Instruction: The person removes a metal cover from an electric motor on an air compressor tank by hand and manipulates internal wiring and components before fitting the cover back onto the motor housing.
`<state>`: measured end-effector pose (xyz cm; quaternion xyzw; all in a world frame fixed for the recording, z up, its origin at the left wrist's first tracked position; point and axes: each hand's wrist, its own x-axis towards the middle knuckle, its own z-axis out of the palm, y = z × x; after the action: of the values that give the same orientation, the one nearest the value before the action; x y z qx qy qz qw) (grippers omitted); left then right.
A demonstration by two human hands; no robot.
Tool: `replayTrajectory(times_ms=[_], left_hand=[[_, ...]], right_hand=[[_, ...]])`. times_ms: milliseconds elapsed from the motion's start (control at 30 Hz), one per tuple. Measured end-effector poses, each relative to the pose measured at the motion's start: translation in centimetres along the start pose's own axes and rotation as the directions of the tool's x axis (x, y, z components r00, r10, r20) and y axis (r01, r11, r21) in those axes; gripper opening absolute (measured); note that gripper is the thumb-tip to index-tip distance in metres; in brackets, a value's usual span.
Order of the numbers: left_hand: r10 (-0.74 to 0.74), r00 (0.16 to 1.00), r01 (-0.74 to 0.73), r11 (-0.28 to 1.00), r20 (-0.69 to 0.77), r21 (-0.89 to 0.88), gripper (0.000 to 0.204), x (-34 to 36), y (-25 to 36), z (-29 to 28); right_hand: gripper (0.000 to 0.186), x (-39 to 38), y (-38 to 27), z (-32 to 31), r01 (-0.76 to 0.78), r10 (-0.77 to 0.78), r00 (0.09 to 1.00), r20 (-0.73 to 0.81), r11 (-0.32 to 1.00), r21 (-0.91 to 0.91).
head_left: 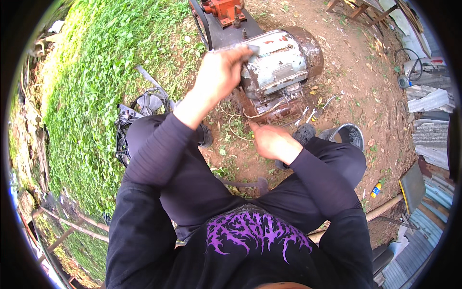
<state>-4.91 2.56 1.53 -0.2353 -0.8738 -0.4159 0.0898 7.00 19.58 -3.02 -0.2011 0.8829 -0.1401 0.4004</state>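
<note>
A worn electric motor (pixel 276 60), with flaking pale paint and rust, lies on the ground ahead of me. Over its left end, my left hand (pixel 219 72) is closed on a small grey flat piece (pixel 253 49), which touches or nearly touches the casing; its exact kind is unclear. Below the motor's rusty base (pixel 279 113), my right hand (pixel 275 142) is near the front edge, one digit stretched toward it. Its other fingers are partly hidden, and nothing shows in it. A thin cable (pixel 233 127) loops on the soil beside the base.
Wrenches (pixel 315 114) lie right of the base, near a dark bucket (pixel 350 136). An orange-red machine (pixel 225 10) with a belt wheel stands behind. A hammer (pixel 260 185) lies between my legs, a black wire frame (pixel 147 102) at left, a yellow bottle (pixel 376 190) at right.
</note>
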Motion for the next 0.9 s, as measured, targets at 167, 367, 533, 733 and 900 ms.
replayTrajectory(times_ms=[167,367,533,733,900], left_hand=[[0.178,0.982,-0.186,0.967,0.061,0.174,0.035,-2.2,1.6,2.3],[-0.098,0.990,0.107,0.989,-0.097,0.097,0.020,-0.3,0.5,1.3],[-0.104,0.981,0.125,0.985,-0.163,0.119,0.015,-1.3,1.4,1.4],[-0.076,0.982,0.108,0.976,-0.172,0.189,0.023,-4.2,2.7,2.4],[0.011,0.976,0.046,0.967,-0.217,0.252,0.032,-4.3,1.6,3.0]], right_hand=[[0.055,-0.7,0.3,0.1,-0.014,0.014,1.000,0.011,1.000,0.002],[0.052,-1.1,0.7,0.5,0.045,-0.045,0.998,-0.051,0.999,0.000],[0.051,-1.2,1.3,1.0,-0.009,0.009,1.000,-0.017,1.000,-0.005],[0.048,-0.8,0.8,1.2,0.009,-0.009,1.000,-0.008,1.000,-0.016],[0.048,-0.4,0.0,0.8,0.033,-0.030,0.999,0.034,0.997,-0.070]])
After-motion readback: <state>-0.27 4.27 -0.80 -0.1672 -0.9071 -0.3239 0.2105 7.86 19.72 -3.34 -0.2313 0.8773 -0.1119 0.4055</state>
